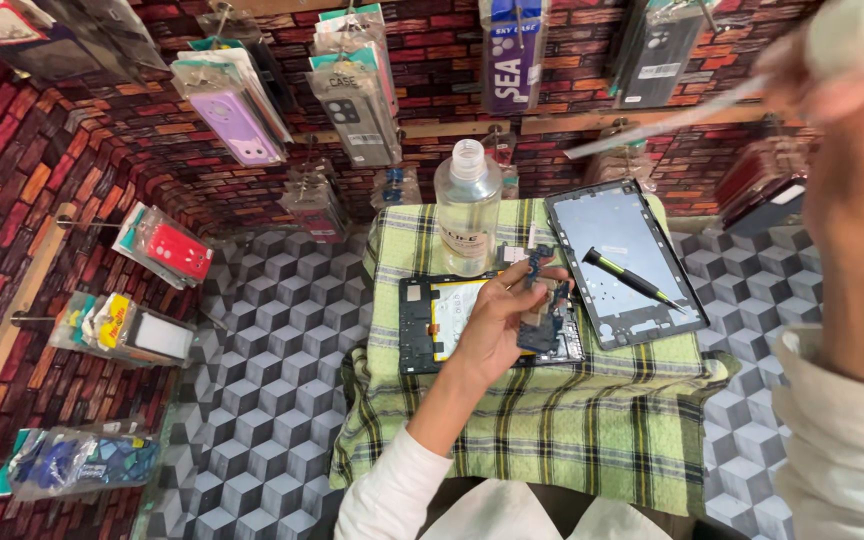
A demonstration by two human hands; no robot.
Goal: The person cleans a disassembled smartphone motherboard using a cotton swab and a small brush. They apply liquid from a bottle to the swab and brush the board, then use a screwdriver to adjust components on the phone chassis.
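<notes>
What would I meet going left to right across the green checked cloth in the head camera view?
Opened device with its back off → left hand holding a small blue circuit board → grey tablet frame with a black-handled screwdriver lying on it. The clear plastic bottle stands farther back, on the green checked cloth.

My left hand (497, 325) rests on a small blue circuit board (540, 300), matt with tiny metal parts, over the opened tablet (422, 325), its inside dark matt plastic with a pale smooth battery. The cloth (552, 420) under it is soft woven check, green and yellow. The bottle (467, 205) is clear glossy plastic. The frame (622, 260) beside it looks like dull grey metal, with a black matt-handled screwdriver (632, 278) lying on it.
</notes>
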